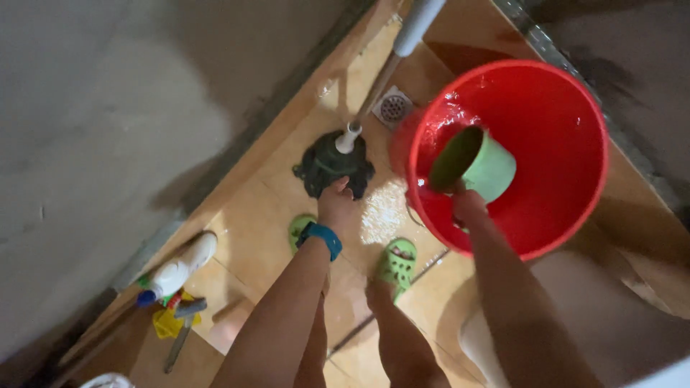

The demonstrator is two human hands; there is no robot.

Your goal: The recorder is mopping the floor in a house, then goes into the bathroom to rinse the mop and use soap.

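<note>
Gripping green mug (474, 167) in red bucket (568, 136), R hand (468, 207) closed; L hand (336, 205) pinches mop head (334, 167) nr drain (393, 107).

I'm looking down at a wet, tan tiled floor (251, 230), glare on the puddle. Square metal drain (392, 107) near the corner. Rough grey wall (108, 108) runs along one side; light's dim.

Dim, warm light; glare on the wet floor tiles (384, 212), soft blur throughout.
</note>
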